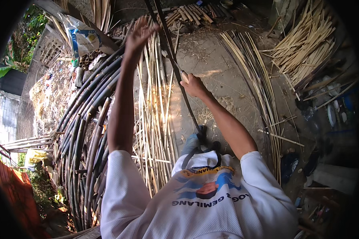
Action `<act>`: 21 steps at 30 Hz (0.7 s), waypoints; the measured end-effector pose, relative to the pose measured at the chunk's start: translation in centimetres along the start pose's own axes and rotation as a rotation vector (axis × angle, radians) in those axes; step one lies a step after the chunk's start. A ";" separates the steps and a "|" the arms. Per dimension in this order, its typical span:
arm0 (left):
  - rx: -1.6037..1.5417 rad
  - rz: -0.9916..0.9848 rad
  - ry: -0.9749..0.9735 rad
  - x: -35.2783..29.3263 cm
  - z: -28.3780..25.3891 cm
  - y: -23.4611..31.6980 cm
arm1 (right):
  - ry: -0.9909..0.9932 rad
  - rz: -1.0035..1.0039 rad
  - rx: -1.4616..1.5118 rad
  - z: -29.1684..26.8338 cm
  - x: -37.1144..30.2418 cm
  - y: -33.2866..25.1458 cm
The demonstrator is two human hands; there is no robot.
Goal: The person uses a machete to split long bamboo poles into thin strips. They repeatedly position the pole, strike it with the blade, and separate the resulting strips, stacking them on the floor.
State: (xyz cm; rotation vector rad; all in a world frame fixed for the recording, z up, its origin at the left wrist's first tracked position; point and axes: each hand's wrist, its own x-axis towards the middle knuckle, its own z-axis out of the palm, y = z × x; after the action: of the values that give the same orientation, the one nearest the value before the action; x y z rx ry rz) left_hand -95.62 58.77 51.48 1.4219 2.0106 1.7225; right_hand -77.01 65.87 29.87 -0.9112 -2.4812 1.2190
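Note:
My right hand (193, 86) is closed round the pale wooden handle (184, 76) of a knife whose blade (173, 62) lies against a long dark bamboo pole (183, 90). Above the blade the pole parts into two dark lengths that run to the top edge; below it the pole comes down to beside my foot (202, 133). My left hand (139, 36) is raised, fingers spread, just left of the parted lengths. Nothing shows in it, and I cannot tell whether its fingertips touch the bamboo.
Pale split bamboo strips (154, 107) lie lengthwise under my left arm. Dark whole poles (81, 131) are heaped at the left, near a white and blue sack (83, 38). More strips (259, 79) and a fanned pile of pale slats (307, 44) lie right. Short bamboo pieces (191, 15) lie at the back.

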 end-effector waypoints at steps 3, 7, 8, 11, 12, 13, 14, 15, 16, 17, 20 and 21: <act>-0.077 -0.303 -0.052 -4.6 1.4 -10.0 | -0.079 -0.007 0.037 0.7 0.4 -1.8; -0.089 -0.284 0.027 -2.7 1.9 -13.7 | -0.003 -0.014 0.118 3.9 1.3 -1.2; -0.058 -0.278 0.008 -2.1 1.3 -14.3 | -0.008 0.000 0.155 4.9 1.6 -1.3; -0.283 -0.164 0.080 -2.3 2.7 -14.9 | -0.099 0.064 0.410 5.2 1.5 -1.4; -0.316 -0.146 0.088 -2.3 2.4 -15.9 | -0.171 0.116 0.542 5.2 1.5 -1.6; -0.340 -0.182 0.111 -2.6 1.6 -16.6 | -0.255 0.153 0.674 5.2 1.5 -2.4; -0.310 -0.178 0.131 -2.6 1.6 -16.7 | -0.252 0.206 0.746 5.5 1.3 -3.5; -0.305 -0.206 0.136 -2.8 1.5 -16.8 | -0.246 0.261 0.818 6.0 0.7 -4.8; -0.297 -0.223 0.139 -2.8 1.4 -16.1 | -0.234 0.305 0.892 6.7 0.7 -6.0; -0.351 -0.225 0.112 -2.8 1.5 -16.1 | 0.099 0.020 0.639 9.0 1.1 -5.9; -0.359 -0.207 0.120 -2.1 0.5 -16.3 | 0.309 -0.042 0.666 13.0 2.6 -5.5; -0.445 -0.173 0.086 -1.9 0.5 -16.4 | 0.235 0.045 0.692 13.1 3.2 -5.2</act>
State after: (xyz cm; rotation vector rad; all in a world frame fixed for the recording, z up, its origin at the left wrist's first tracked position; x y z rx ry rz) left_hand -103.31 59.35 36.89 1.0168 1.5877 2.0126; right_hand -87.70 57.14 25.47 -0.8434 -1.6713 1.7031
